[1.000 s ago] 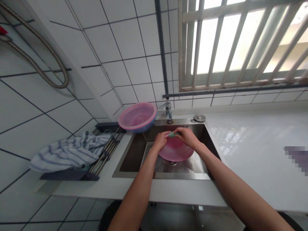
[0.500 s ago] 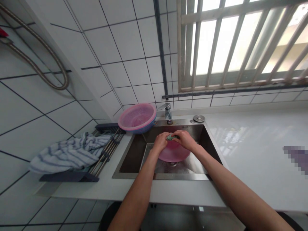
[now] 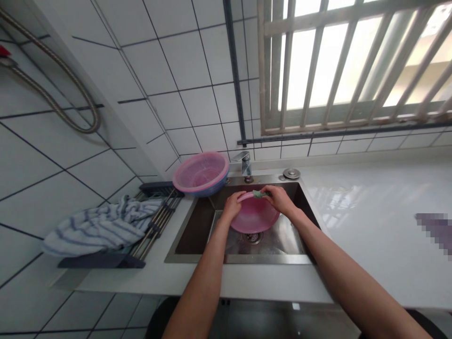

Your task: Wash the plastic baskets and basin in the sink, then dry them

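A pink plastic basin (image 3: 254, 216) is tilted inside the steel sink, its open side facing me. My left hand (image 3: 233, 205) grips the basin's rim at the upper left, fingers over the edge. At the upper right, my right hand (image 3: 278, 197) is closed on a small green cloth (image 3: 259, 193), which lies against the far rim. Part of the cloth is hidden under the right fingers. The sink drain (image 3: 253, 237) shows just below the basin.
The sink (image 3: 197, 258) is set into a white counter (image 3: 370, 235). Behind it stand a faucet (image 3: 246, 165) and a round metal drain stopper (image 3: 291, 173). Stacked pink and blue basins (image 3: 202, 175) rest at its back left corner. Left lies a striped towel (image 3: 102, 226) on a rack (image 3: 158, 229).
My left hand has left the green cloth and taken the basin's rim. My right hand has shifted slightly right with the cloth. The basin has tilted up, uncovering more of the drain.
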### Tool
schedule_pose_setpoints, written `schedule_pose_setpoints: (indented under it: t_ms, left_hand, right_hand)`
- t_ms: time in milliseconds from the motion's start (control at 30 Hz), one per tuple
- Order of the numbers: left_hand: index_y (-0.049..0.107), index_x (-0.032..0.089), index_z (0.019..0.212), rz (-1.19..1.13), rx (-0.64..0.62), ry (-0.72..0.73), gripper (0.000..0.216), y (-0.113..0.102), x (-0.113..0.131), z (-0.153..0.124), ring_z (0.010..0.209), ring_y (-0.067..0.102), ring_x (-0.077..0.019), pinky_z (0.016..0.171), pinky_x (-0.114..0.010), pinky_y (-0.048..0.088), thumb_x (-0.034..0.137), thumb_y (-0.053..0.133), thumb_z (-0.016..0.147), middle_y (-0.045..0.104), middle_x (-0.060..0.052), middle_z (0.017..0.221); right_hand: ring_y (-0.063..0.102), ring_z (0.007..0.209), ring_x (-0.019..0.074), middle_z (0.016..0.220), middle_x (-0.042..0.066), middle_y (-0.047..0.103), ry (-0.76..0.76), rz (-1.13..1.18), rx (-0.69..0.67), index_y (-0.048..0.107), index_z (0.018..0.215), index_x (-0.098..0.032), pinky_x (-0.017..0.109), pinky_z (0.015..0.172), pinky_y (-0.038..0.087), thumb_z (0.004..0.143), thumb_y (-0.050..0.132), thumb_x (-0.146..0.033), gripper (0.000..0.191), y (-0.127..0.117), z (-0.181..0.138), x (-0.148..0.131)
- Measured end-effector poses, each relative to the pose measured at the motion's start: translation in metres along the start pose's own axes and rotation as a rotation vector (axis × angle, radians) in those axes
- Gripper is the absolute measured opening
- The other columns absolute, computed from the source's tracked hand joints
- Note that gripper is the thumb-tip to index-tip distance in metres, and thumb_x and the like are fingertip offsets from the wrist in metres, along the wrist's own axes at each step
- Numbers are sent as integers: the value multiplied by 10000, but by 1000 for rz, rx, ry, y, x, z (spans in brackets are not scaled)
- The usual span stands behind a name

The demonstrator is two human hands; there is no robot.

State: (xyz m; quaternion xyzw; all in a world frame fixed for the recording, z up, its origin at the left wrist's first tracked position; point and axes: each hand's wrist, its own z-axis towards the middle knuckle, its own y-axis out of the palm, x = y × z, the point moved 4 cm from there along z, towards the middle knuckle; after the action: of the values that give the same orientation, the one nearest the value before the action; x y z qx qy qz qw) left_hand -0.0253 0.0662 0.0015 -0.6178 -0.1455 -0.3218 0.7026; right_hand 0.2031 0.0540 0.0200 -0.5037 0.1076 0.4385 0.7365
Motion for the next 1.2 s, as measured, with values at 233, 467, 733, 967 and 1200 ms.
schedule_pose_setpoints:
  t_ms: [233, 467, 733, 967, 1200]
  left_hand:
    - [664, 232, 1403, 30, -83, 16, 601, 8, 2, -2, 1339, 608, -228, 1179, -339, 423, 31, 569, 845, 657, -52, 1444]
    - [680, 304, 1384, -3, -101, 65, 689, 12, 17, -3, 1358, 595, -185, 1181, -315, 421, -44, 477, 825, 667, 6, 1426]
    - [671, 285, 1399, 54, -37, 22, 674, -3, 14, -3, 1360, 593, -200, 1194, -331, 406, -27, 467, 837, 652, -5, 1447]
    - [691, 304, 1373, 12, -79, 23, 665, 2, 14, -3, 1332, 616, -194, 1164, -307, 438, -15, 480, 828, 686, 13, 1400]
    - [687, 259, 1375, -45, 59, -46, 604, -10, -4, 3, 1335, 616, -200, 1177, -329, 430, 15, 468, 868, 679, -10, 1411]
  right_hand:
    - [734, 906, 229, 1018, 54, 795, -23, -10, -72, 765, 1034, -225, 296, 830, 510, 862, 719, -113, 211, 3, -2, -7]
    - [735, 947, 231, 1030, 66, 792, -104, 5, -75, 789, 1038, -229, 305, 872, 518, 866, 764, -177, 182, 2, -1, -31]
    - [738, 862, 216, 1001, 46, 801, -15, 24, -27, 795, 1036, -244, 299, 828, 526, 876, 767, -214, 166, 1, -1, -12]
    - [725, 985, 232, 1021, 64, 787, -121, -10, -32, 782, 1073, -242, 314, 895, 516, 886, 752, -190, 197, -1, -1, -31]
    - [731, 854, 224, 991, 55, 803, 45, 67, 64, 789, 1052, -226, 305, 798, 523, 869, 770, -220, 183, -10, 3, 2]
